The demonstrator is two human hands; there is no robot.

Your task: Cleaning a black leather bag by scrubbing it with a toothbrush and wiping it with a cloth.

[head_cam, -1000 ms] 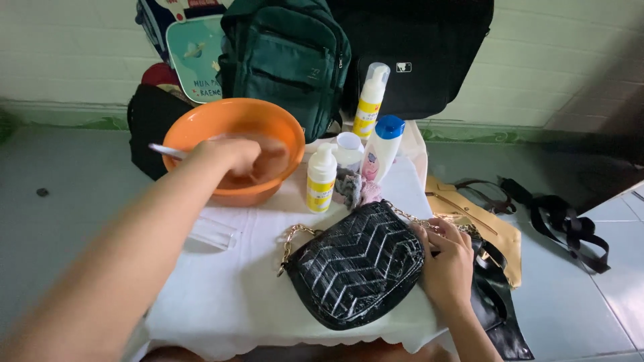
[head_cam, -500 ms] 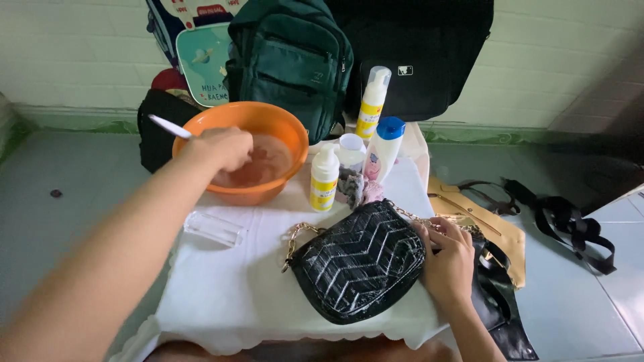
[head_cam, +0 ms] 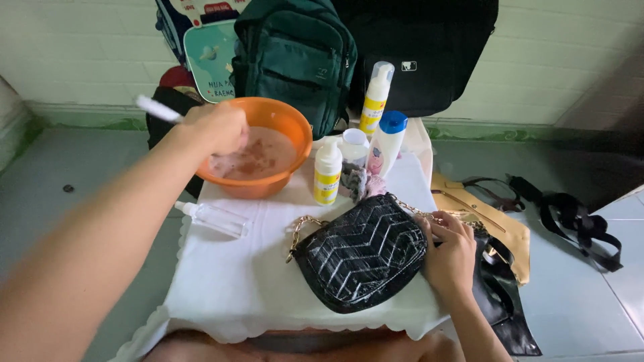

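Left hand [head_cam: 213, 127] clenched round white brush handle [head_cam: 155, 108], over orange basin [head_cam: 295, 127] at 11 o'clock, likely wetting bristles. Right hand [head_cam: 451, 255] grips black quilted purse [head_cam: 362, 253] at its 3 o'clock edge, seemingly pinning it on white cloth [head_cam: 228, 281].
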